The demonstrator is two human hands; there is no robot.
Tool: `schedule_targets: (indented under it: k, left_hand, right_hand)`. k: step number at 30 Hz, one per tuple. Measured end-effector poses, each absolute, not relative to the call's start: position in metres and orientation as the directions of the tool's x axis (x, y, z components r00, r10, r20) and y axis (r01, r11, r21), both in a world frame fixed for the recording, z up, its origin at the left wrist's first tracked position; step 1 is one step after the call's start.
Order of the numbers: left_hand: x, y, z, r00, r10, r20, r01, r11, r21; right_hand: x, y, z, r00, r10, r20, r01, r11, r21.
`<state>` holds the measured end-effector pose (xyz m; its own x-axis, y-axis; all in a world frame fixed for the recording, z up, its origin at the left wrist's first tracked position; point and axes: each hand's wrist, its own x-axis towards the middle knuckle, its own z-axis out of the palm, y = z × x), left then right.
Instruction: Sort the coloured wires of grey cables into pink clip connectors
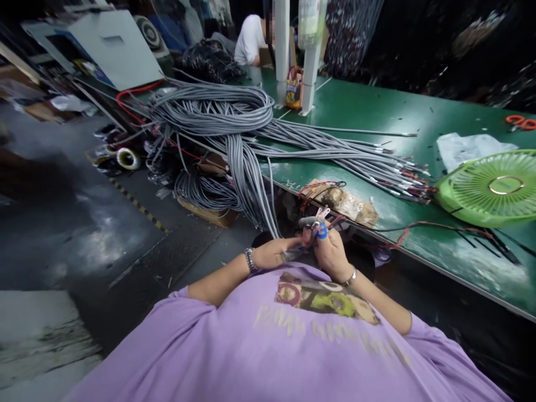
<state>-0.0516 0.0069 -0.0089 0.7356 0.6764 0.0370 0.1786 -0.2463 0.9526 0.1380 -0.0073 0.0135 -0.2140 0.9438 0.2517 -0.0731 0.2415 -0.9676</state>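
Right hand pinching grey cable end, likely steadying it. Left hand blurring alongside; cannot tell grip. Cable bundle lying across table, probably keeping ends reachable.

dim edges, a brighter middle

light falls softly on the worktop, leaving pale sheen near its right end and a white, smeared glare on the dark floor. the upper right sinks into near-black. the left side is streaked and blurred, and the box leans with wide-angle stretch. the fingers of the left hand are smeared; the cables look crisper.
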Motion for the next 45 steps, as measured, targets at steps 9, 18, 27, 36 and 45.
schedule_targets:
  k: [9, 18, 27, 36, 45]
  left_hand:
    - [-0.085, -0.011, 0.026, 0.124, 0.989, 0.081, -0.405, -0.024, 0.914]
    - [-0.151, -0.027, 0.071, -0.166, 0.860, 0.483, 0.171, -0.457, 0.873]
    - [-0.053, -0.019, 0.021, 0.379, 0.885, 0.269, 0.171, -0.353, 0.920]
    - [-0.026, -0.010, 0.015, 0.206, 0.974, 0.095, -0.243, -0.043, 0.969]
    - [-0.125, -0.021, 0.037, 0.149, 0.988, -0.036, 0.268, -0.006, 0.963]
  right_hand:
    - [0.137, -0.007, 0.002, -0.354, 0.901, 0.251, 0.115, 0.309, -0.944]
    - [0.182, -0.015, -0.032, -0.312, 0.915, 0.257, 0.126, 0.308, -0.943]
    - [0.141, -0.009, -0.011, -0.329, 0.931, 0.157, 0.014, 0.171, -0.985]
    - [0.147, -0.014, -0.014, -0.326, 0.921, 0.214, 0.096, 0.257, -0.962]
    - [0.193, -0.013, -0.035, -0.160, 0.965, 0.206, 0.237, 0.241, -0.941]
